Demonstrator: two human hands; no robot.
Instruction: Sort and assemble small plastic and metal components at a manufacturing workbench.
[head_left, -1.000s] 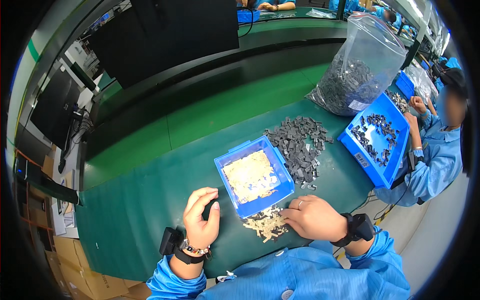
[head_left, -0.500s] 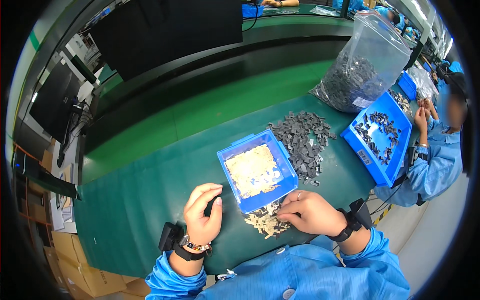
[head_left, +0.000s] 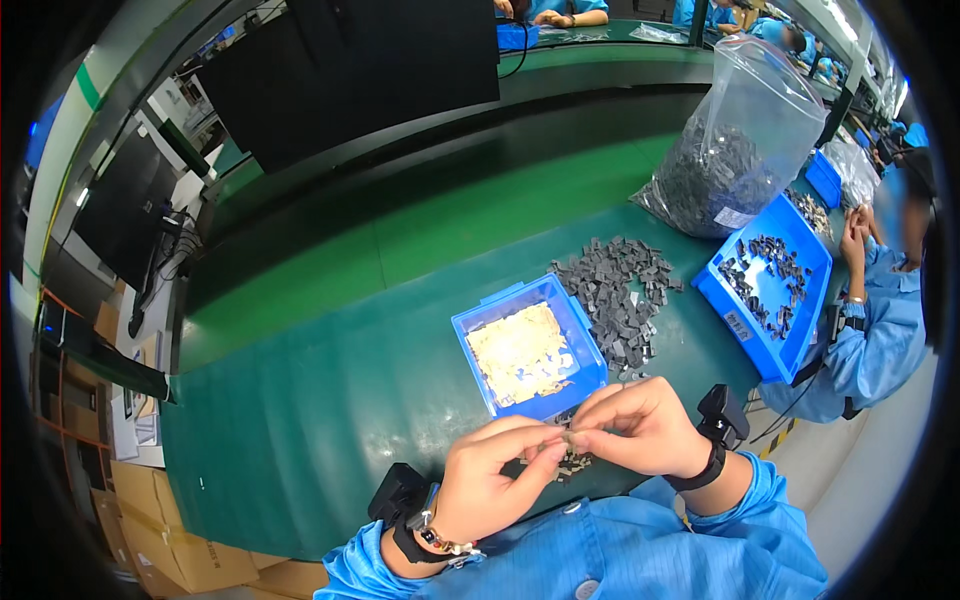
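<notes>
My left hand [head_left: 500, 478] and my right hand [head_left: 645, 428] meet fingertip to fingertip just in front of a blue bin [head_left: 490, 405]. Both are closed in a pinch around something tiny between them, too small and too covered to make out. Under the fingers lies a small heap of tan and dark pieces [head_left: 572, 466], mostly hidden by my hands. Flat, thin cream-coloured pieces [head_left: 520, 350] fill much of the bin's floor. Behind the bin, to its right, spreads a pile of small dark grey rectangular parts [head_left: 625, 300] on the green mat [head_left: 330, 430].
A large clear zip bag [head_left: 715, 170] of dark parts stands at the back right. Beside it a blue tray [head_left: 765, 365] holds scattered dark parts. A co-worker in a blue sleeve [head_left: 880, 330] sits at the far right. A black panel [head_left: 350, 80] hangs over the back edge.
My left hand has moved right and nearer to me, from beside the bin to my right hand. The right hand has lifted off the heap, and the fingertips of both now meet.
</notes>
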